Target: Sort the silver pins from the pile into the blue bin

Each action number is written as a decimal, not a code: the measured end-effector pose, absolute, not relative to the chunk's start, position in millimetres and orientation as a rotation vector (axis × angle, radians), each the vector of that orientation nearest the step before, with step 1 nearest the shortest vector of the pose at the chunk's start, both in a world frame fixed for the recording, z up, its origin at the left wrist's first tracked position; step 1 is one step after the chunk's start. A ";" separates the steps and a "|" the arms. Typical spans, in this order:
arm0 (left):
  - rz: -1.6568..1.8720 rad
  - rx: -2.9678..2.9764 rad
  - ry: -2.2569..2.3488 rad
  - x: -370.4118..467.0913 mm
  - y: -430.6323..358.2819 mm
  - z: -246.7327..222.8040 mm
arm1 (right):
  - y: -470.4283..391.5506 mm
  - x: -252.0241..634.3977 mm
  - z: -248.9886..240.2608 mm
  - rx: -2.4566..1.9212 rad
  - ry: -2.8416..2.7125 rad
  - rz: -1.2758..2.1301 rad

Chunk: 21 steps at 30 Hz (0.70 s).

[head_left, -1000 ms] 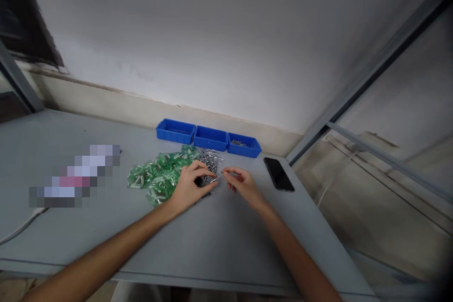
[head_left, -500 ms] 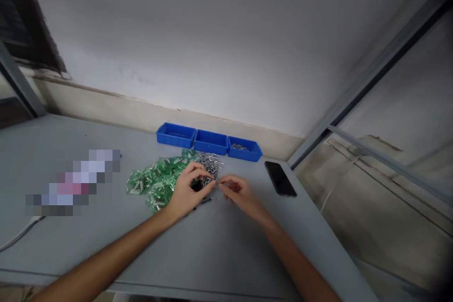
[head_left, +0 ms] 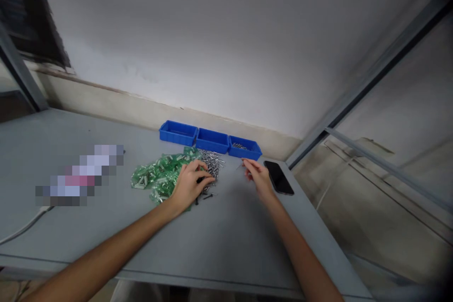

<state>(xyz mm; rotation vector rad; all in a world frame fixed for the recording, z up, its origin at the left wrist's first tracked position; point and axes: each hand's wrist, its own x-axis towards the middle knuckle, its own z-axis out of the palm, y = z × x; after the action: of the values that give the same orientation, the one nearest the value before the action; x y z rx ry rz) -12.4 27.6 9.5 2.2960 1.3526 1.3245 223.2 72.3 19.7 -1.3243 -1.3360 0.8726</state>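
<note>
My left hand [head_left: 193, 181] is over the near edge of a pile of silver screws [head_left: 213, 160], its thumb and fingers apart with nothing seen between them. Just left of it lie green plastic packets [head_left: 155, 174] with metal pieces inside. My right hand [head_left: 258, 176] is raised to the right of the pile, thumb and forefinger pinched on a thin screw [head_left: 239, 166]. Behind the pile, three blue bins stand in a row: the left bin [head_left: 178, 141], the middle bin [head_left: 212, 146] and the right bin [head_left: 244, 153], which holds some screws.
A black phone [head_left: 279, 178] lies near the right edge of the grey table [head_left: 212, 245]. A few dark screws [head_left: 208, 196] lie just in front of my left hand. At the left is a blurred-out object [head_left: 81, 172] with a white cable [head_left: 24, 230].
My right hand has moved right and away from my left hand, toward the phone, with the thin screw in its pinch. My left hand has stayed by the pile, its fingertips now free.
</note>
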 end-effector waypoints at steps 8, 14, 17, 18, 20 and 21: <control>1.316 2.343 1.415 -17.2 31.6 8.5 | 110.8 240.2 28.5 -1.384 -1.232 0.772; 1.307 2.317 1.481 -19.6 30.4 9.5 | 124.9 240.2 38.6 -1.365 -1.256 0.881; 1.323 2.298 1.495 -19.0 30.0 9.7 | 108.4 233.1 22.4 -1.422 -1.432 1.022; 1.320 2.297 1.489 -18.4 29.8 10.0 | 101.0 229.5 16.1 -1.439 -1.527 1.058; 1.307 2.301 1.464 -16.8 28.9 11.1 | 86.2 220.9 6.7 -1.436 -1.760 1.058; 1.305 2.303 1.449 -16.0 28.4 11.9 | 79.6 216.2 4.5 -1.412 -1.879 1.006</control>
<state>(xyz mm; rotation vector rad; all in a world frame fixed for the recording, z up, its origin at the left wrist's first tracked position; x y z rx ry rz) -16.0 28.4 11.9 2.3032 1.4492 1.3051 216.2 79.6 4.5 -1.4125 -1.8789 1.0055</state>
